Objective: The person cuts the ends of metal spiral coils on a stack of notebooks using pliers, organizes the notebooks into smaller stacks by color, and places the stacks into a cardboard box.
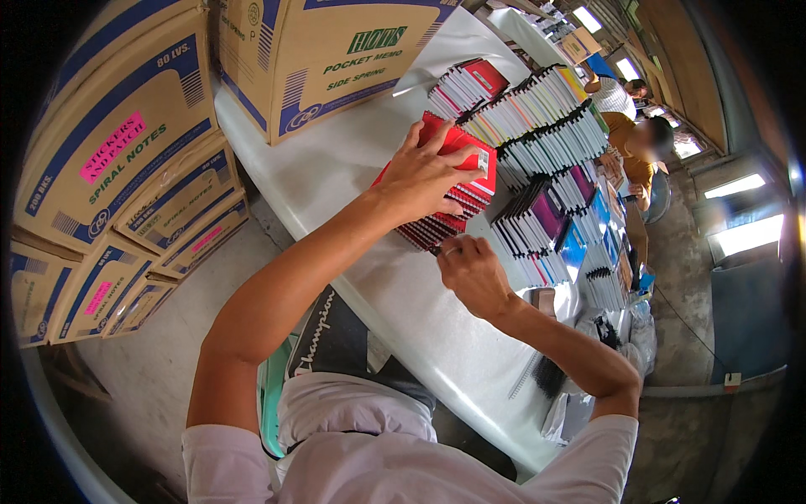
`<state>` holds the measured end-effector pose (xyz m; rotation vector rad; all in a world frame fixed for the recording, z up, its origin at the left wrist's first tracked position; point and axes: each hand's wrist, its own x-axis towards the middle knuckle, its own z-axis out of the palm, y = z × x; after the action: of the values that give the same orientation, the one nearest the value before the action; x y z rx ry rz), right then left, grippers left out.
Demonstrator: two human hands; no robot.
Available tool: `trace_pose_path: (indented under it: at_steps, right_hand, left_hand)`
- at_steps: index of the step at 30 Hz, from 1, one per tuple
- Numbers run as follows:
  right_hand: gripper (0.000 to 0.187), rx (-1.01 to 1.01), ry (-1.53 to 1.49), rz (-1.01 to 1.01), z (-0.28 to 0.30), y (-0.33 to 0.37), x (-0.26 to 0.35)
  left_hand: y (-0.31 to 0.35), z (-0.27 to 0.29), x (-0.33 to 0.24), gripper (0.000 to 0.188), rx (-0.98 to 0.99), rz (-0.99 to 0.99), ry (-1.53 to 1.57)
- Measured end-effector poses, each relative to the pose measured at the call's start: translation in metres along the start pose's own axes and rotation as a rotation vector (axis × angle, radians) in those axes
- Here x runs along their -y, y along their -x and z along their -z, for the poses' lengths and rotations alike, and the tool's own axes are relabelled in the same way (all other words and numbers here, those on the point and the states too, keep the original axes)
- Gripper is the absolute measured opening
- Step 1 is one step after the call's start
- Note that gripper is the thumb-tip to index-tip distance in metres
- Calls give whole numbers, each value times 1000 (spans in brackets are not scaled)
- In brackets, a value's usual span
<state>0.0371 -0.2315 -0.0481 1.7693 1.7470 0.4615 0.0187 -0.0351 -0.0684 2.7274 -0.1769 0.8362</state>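
A stack of red spiral notebooks (485,178) stands on the white table in front of me, its many page edges and bindings facing my side. My left hand (424,172) reaches over the top notebook, fingers spread across its cover and thumb toward the near side. At the lower near corner of the stack is my right hand (473,267), its fingers curled together in a pinch. A small dark bit shows by those fingertips; whether it is held or part of a binding I cannot make out. A ring is on one right finger.
Rows of stacked notebooks (537,109) fill the table's far right side, with purple-covered ones (550,210) nearer. A large carton (336,67) stands at the back; more cartons (117,143) are piled left. Black spiral bindings (550,378) lie at right. Other people (634,143) sit beyond.
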Motion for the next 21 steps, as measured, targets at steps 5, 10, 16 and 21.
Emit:
trace_pose_path:
  at_steps: [5, 10, 16, 21]
  right_hand:
    - [21, 176, -165, -104, 4, -5, -3]
    - [26, -138, -29, 213, -3, 0, -27]
    - [21, -183, -31, 302, -13, -3, -30]
    - [15, 226, -102, -45, -12, -8, 12]
  left_hand:
    - [0, 2, 0, 65, 20, 8, -8]
    - [0, 2, 0, 65, 2, 8, 1]
    - [0, -2, 0, 65, -17, -4, 0]
    - [0, -1, 0, 65, -12, -8, 8]
